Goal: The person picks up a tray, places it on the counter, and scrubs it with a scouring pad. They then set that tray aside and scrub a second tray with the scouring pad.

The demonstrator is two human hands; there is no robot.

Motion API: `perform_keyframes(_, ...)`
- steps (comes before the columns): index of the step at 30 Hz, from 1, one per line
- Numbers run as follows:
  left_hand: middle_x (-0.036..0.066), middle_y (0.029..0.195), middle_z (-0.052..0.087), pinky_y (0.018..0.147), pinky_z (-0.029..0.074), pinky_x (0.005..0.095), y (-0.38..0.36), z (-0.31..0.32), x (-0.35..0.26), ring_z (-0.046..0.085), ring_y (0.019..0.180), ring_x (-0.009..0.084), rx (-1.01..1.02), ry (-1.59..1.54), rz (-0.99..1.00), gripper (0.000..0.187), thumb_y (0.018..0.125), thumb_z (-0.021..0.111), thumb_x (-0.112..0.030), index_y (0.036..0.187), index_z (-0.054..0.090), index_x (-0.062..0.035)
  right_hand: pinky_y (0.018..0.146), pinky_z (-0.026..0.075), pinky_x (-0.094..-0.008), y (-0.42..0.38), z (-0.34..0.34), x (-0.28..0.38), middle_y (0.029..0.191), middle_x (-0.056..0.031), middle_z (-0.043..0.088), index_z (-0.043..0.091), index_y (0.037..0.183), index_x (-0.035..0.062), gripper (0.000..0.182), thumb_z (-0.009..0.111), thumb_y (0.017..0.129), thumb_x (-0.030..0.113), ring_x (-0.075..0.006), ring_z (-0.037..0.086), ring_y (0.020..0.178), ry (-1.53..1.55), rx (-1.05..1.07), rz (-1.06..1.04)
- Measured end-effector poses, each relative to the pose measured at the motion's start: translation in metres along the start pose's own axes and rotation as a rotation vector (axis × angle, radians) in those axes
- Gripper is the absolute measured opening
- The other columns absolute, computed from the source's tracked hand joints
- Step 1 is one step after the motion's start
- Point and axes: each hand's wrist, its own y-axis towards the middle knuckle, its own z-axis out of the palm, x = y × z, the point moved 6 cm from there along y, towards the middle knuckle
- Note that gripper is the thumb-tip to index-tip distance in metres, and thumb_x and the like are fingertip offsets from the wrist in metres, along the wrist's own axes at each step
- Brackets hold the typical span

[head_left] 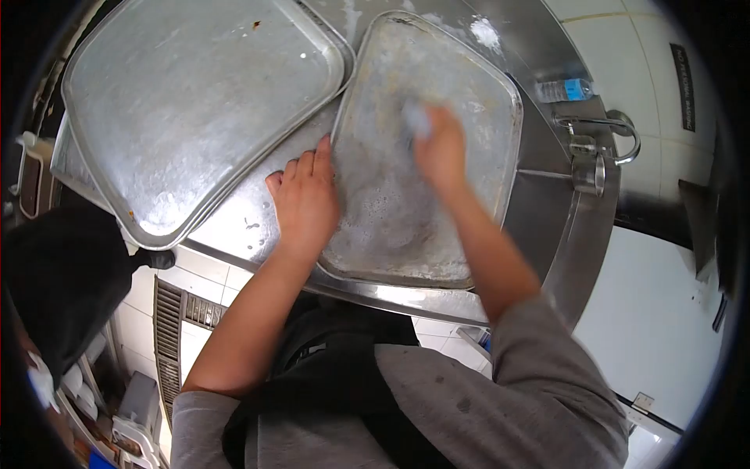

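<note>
A wet metal baking tray (375, 160) lies at a slant on the steel counter, with suds and brownish stains on its surface. My right hand (442, 152), smeared by motion, is closed round a small whitish scrubbing pad (418, 119) over the tray's upper middle. The pad's exact kind is blurred. My left hand (307, 199) rests beside the tray's left edge with its fingers stretched out, touching the rim. Left of it, a stack of metal trays (195, 102) overlaps the counter; the top one has a few small rust-coloured spots.
A steel sink basin (539, 199) lies right of the soapy tray, with a tap (625, 137) and a water bottle (566, 90) behind it. White suds (484, 33) sit at the back. Another person in a black cap (66, 273) is close on the left, above a floor drain grate (168, 328).
</note>
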Motion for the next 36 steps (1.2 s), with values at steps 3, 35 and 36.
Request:
perform_keyframes(3, 0.007, 0.099, 0.061, 0.083, 0.035, 0.0412, 0.002, 0.002, -0.001, 0.058, 0.092, 0.0233, 0.002, -0.018, -0.005, 0.052, 0.088, 0.061, -0.010, 0.138, 0.049, -0.0083, 0.084, 0.049, -0.0455, -0.047, -0.029, 0.037, 0.103, -0.0196, 0.064, 0.066, 0.103, 0.0042, 0.032, 0.064, 0.071, 0.002, -0.0403, 0.061, 0.096, 0.088, 0.206, 0.016)
perform_keyframes(35, 0.005, 0.100, 0.061, 0.084, 0.035, 0.0402, 0.004, 0.002, 0.002, 0.057, 0.093, 0.0205, -0.009, 0.014, -0.010, 0.054, 0.089, 0.060, -0.010, 0.141, 0.047, -0.0105, 0.086, 0.045, -0.0475, -0.011, -0.002, 0.039, 0.105, -0.0142, 0.062, 0.068, 0.106, 0.0140, 0.038, 0.064, 0.070, 0.000, -0.0362, 0.059, 0.099, 0.107, 0.104, 0.023)
perform_keyframes(36, 0.005, 0.100, 0.061, 0.084, 0.035, 0.0399, 0.001, 0.003, 0.002, 0.057, 0.092, 0.0201, 0.002, 0.007, -0.008, 0.054, 0.089, 0.060, -0.010, 0.141, 0.047, -0.0107, 0.085, 0.045, -0.0477, -0.033, -0.012, 0.063, 0.103, -0.0135, 0.062, 0.068, 0.106, 0.0154, 0.039, 0.063, 0.070, 0.000, -0.0355, 0.059, 0.099, 0.160, 0.163, 0.008)
